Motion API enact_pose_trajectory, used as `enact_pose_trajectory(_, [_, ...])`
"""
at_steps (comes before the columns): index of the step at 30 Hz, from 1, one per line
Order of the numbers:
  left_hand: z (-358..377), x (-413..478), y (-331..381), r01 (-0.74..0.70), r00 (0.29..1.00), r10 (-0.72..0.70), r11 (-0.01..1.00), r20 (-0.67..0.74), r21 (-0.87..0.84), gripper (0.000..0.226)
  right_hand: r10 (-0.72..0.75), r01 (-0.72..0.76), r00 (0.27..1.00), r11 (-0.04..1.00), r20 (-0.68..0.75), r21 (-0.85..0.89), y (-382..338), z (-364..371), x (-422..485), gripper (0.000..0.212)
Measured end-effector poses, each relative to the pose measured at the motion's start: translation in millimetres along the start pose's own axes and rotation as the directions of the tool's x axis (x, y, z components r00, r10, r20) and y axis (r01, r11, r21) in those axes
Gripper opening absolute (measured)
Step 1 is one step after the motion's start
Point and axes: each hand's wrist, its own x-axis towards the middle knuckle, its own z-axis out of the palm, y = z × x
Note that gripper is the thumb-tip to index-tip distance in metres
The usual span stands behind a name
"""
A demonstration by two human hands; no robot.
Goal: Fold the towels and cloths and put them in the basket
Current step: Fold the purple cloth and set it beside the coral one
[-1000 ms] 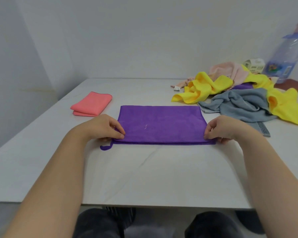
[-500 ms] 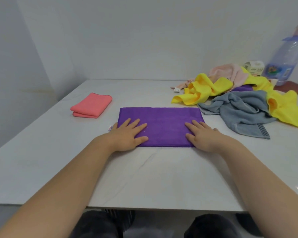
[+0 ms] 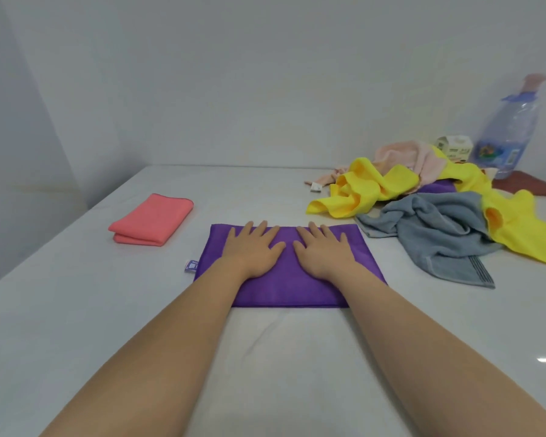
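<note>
Both hands, left point(image 3: 253, 250) and right point(image 3: 322, 251), press flat, fingers spread, on the purple cloth point(image 3: 289, 287) mid-table; uneven pressure could skew the fold; no basket visible.

print on bottle point(image 3: 508, 127), carton point(image 3: 454, 148), tag point(image 3: 190, 265) illegible

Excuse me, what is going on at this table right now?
A person is folding cloths on a white table. The left hand and right hand lie flat, side by side, fingers straight, on a folded purple cloth. A folded coral cloth lies to its left; a yellow cloth, grey towel and pink cloth sit crumpled in a heap at the right.
</note>
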Motion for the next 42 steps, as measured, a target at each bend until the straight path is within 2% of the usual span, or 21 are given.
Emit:
enact_pose_trajectory(11, [-3.9, -10.2, -50.7, 0.176, 0.984, -0.176, 0.984, -0.013, -0.025, 0.060, 0.143, -0.143, 0.990, 0.990, -0.009, 0.018, 65.6, -9.2, 5.3, 0.061])
enact_pose_trajectory(16, [-2.7, -12.1, -52.5, 0.191, 0.981, -0.192, 0.981, -0.033, -0.030, 0.062, 0.148, -0.132, 0.976, 0.986, -0.159, 0.106, 67.3, -9.3, 4.2, 0.045])
enact_pose_trajectory(19, [-4.1, -13.0, -52.2, 0.218, 0.976, -0.218, 0.976, -0.007, -0.031, 0.062, 0.188, -0.170, 0.956, 0.981, -0.224, 0.095, 70.8, -12.2, 7.3, 0.040])
enact_pose_trajectory(23, [-5.2, -14.1, -50.2, 0.239, 0.971, -0.239, 0.971, -0.002, -0.023, 0.063, 0.232, -0.221, 0.951, 0.972, -0.206, 0.076, 70.0, -14.2, 10.1, 0.044])
enact_pose_trajectory(29, [-4.2, -14.9, -48.9, 0.256, 0.966, -0.257, 0.966, -0.015, -0.022, 0.062, 0.269, -0.240, 0.940, 0.958, -0.207, 0.155, 73.6, -14.2, 14.4, 0.044])
enact_pose_trajectory(35, [-3.0, -13.5, -48.1, 0.268, 0.963, -0.268, 0.963, -0.019, -0.011, 0.062, 0.369, -0.230, 0.892, 0.868, -0.261, 0.440, 74.9, -19.4, 14.4, 0.013])
enact_pose_trajectory(38, [-2.8, -13.5, -47.4, 0.270, 0.962, -0.270, 0.963, -0.022, -0.018, 0.062, 0.336, -0.125, 0.900, 0.810, -0.278, 0.574, 76.8, -16.7, 13.5, 0.019])
enact_pose_trajectory(42, [-3.2, -14.4, -47.1, 0.269, 0.963, -0.269, 0.963, -0.031, -0.019, 0.062, 0.340, 0.085, 0.879, 0.577, -0.333, 0.813, 72.1, -22.6, 11.2, 0.033])
